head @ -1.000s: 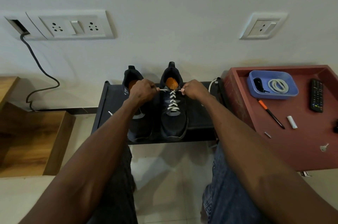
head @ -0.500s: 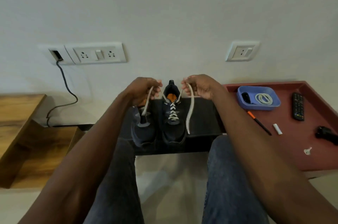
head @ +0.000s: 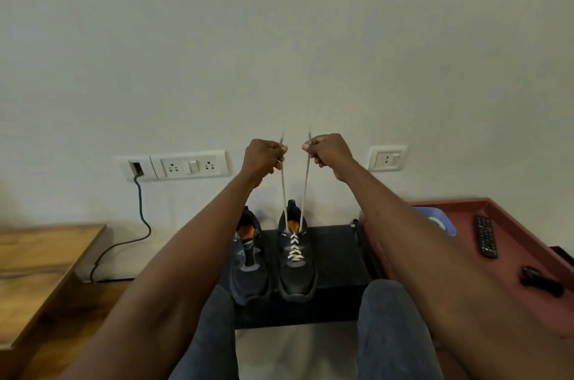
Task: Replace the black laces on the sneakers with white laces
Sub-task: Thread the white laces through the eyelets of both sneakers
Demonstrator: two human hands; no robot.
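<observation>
Two dark sneakers stand side by side on a low black stand (head: 335,258). The right sneaker (head: 296,274) carries a white lace (head: 294,247) crossed through its eyelets. Both ends of that lace run taut and almost straight up to my raised fists. My left hand (head: 264,159) grips the left end, and my right hand (head: 326,153) grips the right end; the tips stick out above each fist. The left sneaker (head: 248,268) shows no lace, and my left forearm hides part of it.
A red tray table (head: 509,218) at the right holds a blue dish (head: 442,223), a remote (head: 485,236) and a small black object (head: 540,282). Wooden furniture (head: 37,261) stands at the left. A cable (head: 136,224) hangs from wall sockets (head: 189,166).
Both hands have risen from the top of the right sneaker to well above it, drawing the two white lace ends upward until taut. My view has tilted up toward the wall.
</observation>
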